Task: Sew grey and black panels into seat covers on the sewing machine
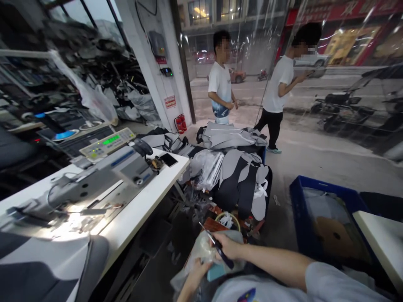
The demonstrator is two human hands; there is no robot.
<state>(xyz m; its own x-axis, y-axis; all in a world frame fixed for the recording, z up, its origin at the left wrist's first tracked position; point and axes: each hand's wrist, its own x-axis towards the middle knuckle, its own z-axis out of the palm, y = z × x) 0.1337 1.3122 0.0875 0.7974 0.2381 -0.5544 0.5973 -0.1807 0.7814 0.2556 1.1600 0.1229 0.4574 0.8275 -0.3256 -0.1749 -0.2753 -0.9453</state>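
My right hand (228,245) is closed around a black-handled cutting tool (222,251) with a thin pointed metal blade; whether it is scissors or a knife is not clear. Its tip points up and left, over a clear plastic bag (204,245). Lower down, my left hand (199,272) grips the bag's near side, fingers bent and partly hidden. A light blue block-like object (216,272) shows between my hands, close to my lap. Just beyond the bag are a reddish-brown board (217,225) and a yellow ring-shaped rim (236,220) around white scraps.
A sewing machine (103,180) with its lamp lit stands on a white table (138,218) at left, beside a phone (168,159). Ahead are heaped grey and black cut pieces (239,176). A blue crate (297,209) stands at right. Two people (220,84) are beyond the heap.
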